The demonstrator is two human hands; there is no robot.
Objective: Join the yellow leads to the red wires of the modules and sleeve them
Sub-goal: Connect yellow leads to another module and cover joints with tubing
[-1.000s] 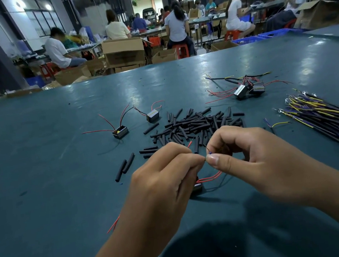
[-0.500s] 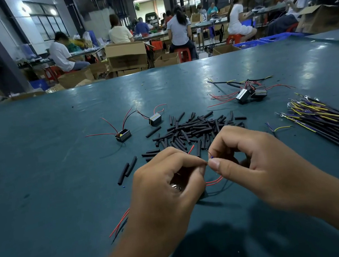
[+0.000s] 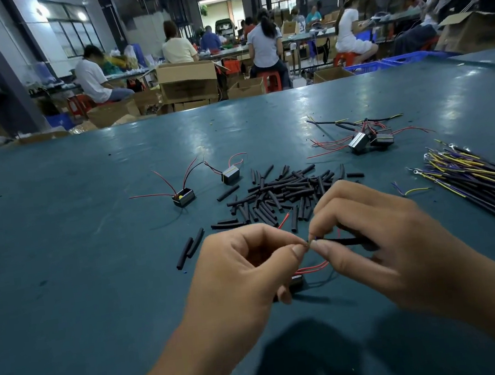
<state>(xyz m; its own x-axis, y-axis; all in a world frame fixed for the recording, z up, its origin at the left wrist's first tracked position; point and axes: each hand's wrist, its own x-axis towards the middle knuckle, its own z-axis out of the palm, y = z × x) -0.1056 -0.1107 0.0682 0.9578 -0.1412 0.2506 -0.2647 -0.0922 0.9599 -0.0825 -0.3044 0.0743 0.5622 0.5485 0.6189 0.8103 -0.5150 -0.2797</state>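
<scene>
My left hand (image 3: 243,268) and my right hand (image 3: 380,239) meet fingertip to fingertip above the green table, pinching bare wire ends between thumb and forefinger. From my right fingers a black sleeved lead (image 3: 348,240) runs right. Under my hands lies a small black module (image 3: 297,282) with red wires (image 3: 312,267) looping up toward the pinch. A heap of black sleeve pieces (image 3: 284,195) lies just beyond my hands. The bundle of yellow, purple and black leads (image 3: 482,183) lies at the right.
Two loose modules (image 3: 183,196) (image 3: 231,175) with red wires sit at the middle left. A cluster of modules (image 3: 368,139) with leads attached lies farther back right. Two sleeve pieces (image 3: 190,250) lie apart at the left. Seated workers and cardboard boxes (image 3: 188,81) fill the background.
My hands have stayed together at the pinch and shifted slightly right. The black lead now shows by my right fingers, and the module hangs lower under my left hand.
</scene>
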